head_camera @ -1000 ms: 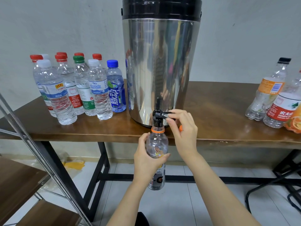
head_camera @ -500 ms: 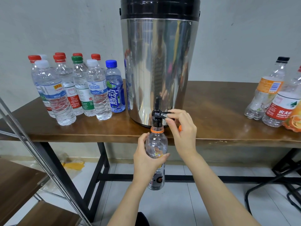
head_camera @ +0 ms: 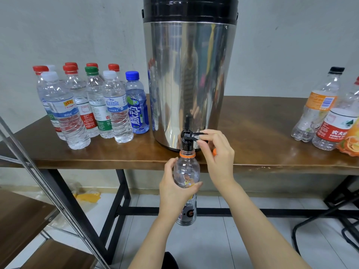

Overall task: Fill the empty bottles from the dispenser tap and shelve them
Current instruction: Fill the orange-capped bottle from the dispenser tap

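While my left hand wraps the bottle beneath the tap, my right hand pinches the lever; full bottles stand left of my grip, empties wait right.

A single wide-angle camera on the person's head looks forward and down, standing close before the tall polished-steel dispenser with a black lid, which fills the upper centre. The brown wooden tabletop crosses the view at mid-height from edge to edge, with pale tiled floor below it.
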Motion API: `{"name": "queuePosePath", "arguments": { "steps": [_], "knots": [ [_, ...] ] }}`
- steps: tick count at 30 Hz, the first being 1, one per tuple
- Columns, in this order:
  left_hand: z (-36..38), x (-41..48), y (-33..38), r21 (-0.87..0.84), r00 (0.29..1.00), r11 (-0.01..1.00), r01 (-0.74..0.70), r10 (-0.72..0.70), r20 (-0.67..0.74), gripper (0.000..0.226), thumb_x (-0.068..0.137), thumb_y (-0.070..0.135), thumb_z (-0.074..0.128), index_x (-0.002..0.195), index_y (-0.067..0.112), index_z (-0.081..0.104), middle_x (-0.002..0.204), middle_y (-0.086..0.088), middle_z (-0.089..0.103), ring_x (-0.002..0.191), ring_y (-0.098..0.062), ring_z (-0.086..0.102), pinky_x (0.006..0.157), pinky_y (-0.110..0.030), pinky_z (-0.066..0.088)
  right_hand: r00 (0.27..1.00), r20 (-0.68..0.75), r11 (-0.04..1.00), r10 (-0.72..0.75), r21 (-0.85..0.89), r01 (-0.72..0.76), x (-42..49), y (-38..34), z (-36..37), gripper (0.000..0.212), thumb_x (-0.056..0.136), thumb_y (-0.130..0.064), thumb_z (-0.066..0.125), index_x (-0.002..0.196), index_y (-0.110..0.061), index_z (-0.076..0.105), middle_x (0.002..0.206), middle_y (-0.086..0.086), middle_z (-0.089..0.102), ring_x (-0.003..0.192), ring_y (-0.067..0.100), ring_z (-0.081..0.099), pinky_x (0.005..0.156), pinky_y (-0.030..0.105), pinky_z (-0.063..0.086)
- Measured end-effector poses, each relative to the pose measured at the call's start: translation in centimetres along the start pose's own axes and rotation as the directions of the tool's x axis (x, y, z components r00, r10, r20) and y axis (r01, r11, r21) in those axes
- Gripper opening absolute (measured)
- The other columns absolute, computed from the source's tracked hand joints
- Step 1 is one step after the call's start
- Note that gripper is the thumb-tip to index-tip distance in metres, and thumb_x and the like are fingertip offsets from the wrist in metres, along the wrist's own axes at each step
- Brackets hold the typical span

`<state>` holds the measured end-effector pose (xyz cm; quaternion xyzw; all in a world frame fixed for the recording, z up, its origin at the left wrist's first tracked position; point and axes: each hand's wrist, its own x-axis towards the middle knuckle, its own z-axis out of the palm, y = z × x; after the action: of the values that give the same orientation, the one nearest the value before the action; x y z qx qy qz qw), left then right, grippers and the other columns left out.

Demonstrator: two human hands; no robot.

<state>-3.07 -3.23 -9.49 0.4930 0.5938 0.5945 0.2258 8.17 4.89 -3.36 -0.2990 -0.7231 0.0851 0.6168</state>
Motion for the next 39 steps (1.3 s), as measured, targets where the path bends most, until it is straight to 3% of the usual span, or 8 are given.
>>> {"name": "queuePosePath", "arguments": {
  "steps": [22,39],
  "knots": [
    [0.04,0.06,-0.32,0.01,1.0,1.0,-0.004,0.004,0.009,0.089,0.059,0.025,0.094,0.13,0.038,0.042,0.121,0.026,0.055,0.112,0.011,0.052,0.087,-0.005,0.043,0.999,0.025,1.0,0.028,0.007,-0.028,-0.04,-0.31,-0.19,0.027,0.095,-0.031,0.057,0.096,-0.006,0.069,0.108,0.002,0.065,0.08,0.006,0.057,0.076,0.011,0.042],
    [0.03,-0.05,-0.23,0.012,1.0,1.0,0.0,0.0,0.0,0.088,0.059,0.019,0.094,0.127,0.041,0.041,0.116,0.03,0.053,0.107,0.022,0.048,0.081,0.0,0.04,0.999,0.017,0.999,0.04,0.028,-0.041,-0.05,-0.63,-0.24,0.027,0.094,-0.029,0.058,0.095,-0.005,0.069,0.108,0.002,0.066,0.079,0.001,0.055,0.074,0.011,0.041]
  ]
}}
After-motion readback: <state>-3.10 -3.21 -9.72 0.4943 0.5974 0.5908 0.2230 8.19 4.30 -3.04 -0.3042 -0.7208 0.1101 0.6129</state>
